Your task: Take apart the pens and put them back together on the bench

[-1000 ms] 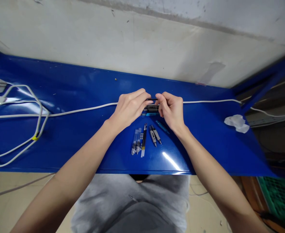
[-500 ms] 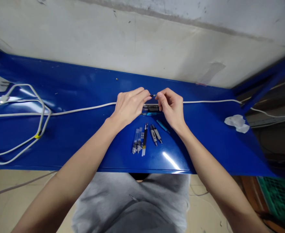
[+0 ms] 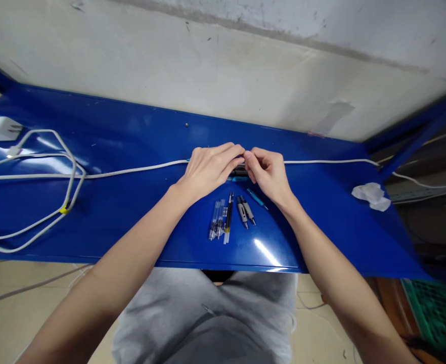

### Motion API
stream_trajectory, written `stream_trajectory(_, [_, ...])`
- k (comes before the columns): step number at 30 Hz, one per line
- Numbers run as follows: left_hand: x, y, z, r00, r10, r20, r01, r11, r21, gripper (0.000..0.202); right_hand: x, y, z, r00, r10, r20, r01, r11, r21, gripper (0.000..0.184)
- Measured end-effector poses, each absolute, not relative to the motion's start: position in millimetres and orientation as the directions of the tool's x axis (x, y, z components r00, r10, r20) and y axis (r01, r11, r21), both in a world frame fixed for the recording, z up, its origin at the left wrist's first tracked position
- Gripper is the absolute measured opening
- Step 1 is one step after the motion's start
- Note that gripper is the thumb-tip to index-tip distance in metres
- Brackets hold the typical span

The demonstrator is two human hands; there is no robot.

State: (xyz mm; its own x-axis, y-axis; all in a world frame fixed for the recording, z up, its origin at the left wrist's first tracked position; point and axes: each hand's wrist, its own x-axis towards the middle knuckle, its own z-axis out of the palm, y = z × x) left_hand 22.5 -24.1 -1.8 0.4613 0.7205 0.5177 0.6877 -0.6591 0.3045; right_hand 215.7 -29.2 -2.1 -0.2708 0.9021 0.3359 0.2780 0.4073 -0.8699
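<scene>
"So, where are the two hands?"

"Side by side over the middle of a glossy blue tabletop, fingertips close together. The left hand has its fingers pinched narrow; the right hand is curled, thumb against forefinger. Their tips hide whatever is between, so I cannot tell what they hold."

"And under them?"

"Partly covered dark pen pieces, too overlapped to count."

"Nearer?"

"Left to right: at least two clear plastic tubes, at least two slim black refills with yellow bands, two grey-and-black pen barrels with silver tips, and one slender teal pen piece, slanting near the right hand."

"Elsewhere?"

"One long white cable shows on both sides of the hands; one crumpled whitish scrap lies well to the right."
</scene>
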Motion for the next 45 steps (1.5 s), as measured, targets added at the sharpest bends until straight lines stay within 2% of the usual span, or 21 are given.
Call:
stream_trajectory(6, [23, -24, -2, 0.478, 0.704, 0.525, 0.679, -0.675, 0.287, 0.040, 217, -27, 1, -0.305, 0.905, 0.295, 0.228, 0.370, -0.901, 0.054])
stream_trajectory(12, [22, -21, -7, 0.453, 0.691, 0.563, 0.688, -0.673, 0.273, 0.033, 235, -22, 8, -0.216, 0.919, 0.330, 0.329, 0.387, -0.862, 0.049])
stream_trajectory(15, [21, -20, -7, 0.441, 0.691, 0.573, 0.683, -0.673, 0.285, 0.032, 242, -41, 16, -0.251, 0.901, 0.354, 0.443, 0.432, -0.785, 0.035])
stream_trajectory(17, [22, -21, -6, 0.451, 0.693, 0.562, 0.682, -0.674, 0.284, 0.032, 243, -61, 23, -0.370, 0.864, 0.342, 0.513, 0.497, -0.700, 0.022])
stream_trajectory(18, [23, -21, -5, 0.455, 0.695, 0.557, 0.683, -0.674, 0.281, 0.031, 242, -72, 27, -0.431, 0.847, 0.312, 0.557, 0.522, -0.646, 0.022])
stream_trajectory(22, [25, -21, -4, 0.460, 0.696, 0.551, 0.684, -0.673, 0.280, 0.030, 236, -109, 36, -0.552, 0.818, 0.161, 0.682, 0.554, -0.478, 0.049])
stream_trajectory(24, [26, -21, -5, 0.460, 0.695, 0.552, 0.679, -0.676, 0.284, 0.030, 231, -120, 36, -0.569, 0.815, 0.110, 0.714, 0.556, -0.425, 0.045])
stream_trajectory(29, [26, -21, -6, 0.466, 0.689, 0.555, 0.679, -0.680, 0.276, 0.028, 214, -129, 24, -0.549, 0.825, 0.136, 0.759, 0.560, -0.331, 0.024])
stream_trajectory(34, [26, -21, -6, 0.456, 0.687, 0.566, 0.671, -0.683, 0.288, 0.030, 199, -128, 16, -0.548, 0.823, 0.150, 0.793, 0.568, -0.219, 0.022])
stream_trajectory(45, [25, -20, -5, 0.454, 0.688, 0.567, 0.669, -0.683, 0.293, 0.031, 190, -122, 14, -0.578, 0.802, 0.148, 0.791, 0.596, -0.139, 0.015])
